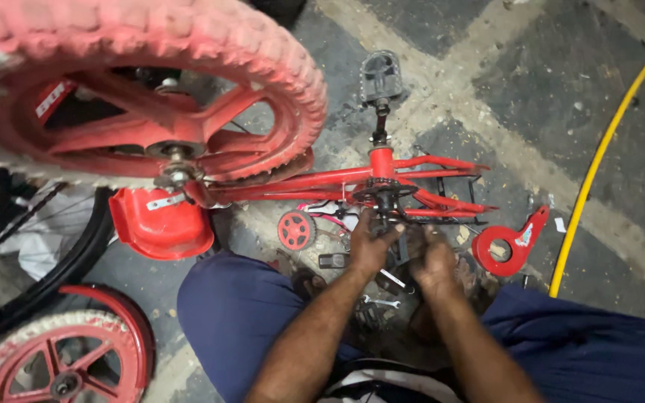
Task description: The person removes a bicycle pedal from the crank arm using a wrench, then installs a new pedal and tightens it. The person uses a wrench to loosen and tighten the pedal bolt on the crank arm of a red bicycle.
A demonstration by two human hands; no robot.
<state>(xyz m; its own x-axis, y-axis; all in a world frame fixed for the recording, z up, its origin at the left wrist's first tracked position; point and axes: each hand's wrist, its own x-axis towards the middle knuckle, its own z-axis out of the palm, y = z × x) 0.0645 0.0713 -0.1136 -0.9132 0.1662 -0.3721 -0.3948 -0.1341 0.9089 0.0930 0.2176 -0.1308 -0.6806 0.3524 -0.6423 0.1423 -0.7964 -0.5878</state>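
Crank [387,203] of the red bike frame [412,175] (upside down on the floor) sat under the left hand [368,245], fingers closed on it; right hand's [434,261] grip unclear. Steadying it firmly seemed wise.

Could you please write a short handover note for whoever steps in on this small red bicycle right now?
Left hand: closed on the crank at the bottom bracket of the upturned red bicycle frame.
Right hand: just beside it, below the frame; whether it has a grip on anything cannot be told.
Around: upper pedal on its crank arm; rear wheel mounted; red chain guard off, lying on the floor to the right; small red training wheel, a spanner and a second wheel lie loose.
Done: chain guard removed. Left: crank work, refitting the loose parts.
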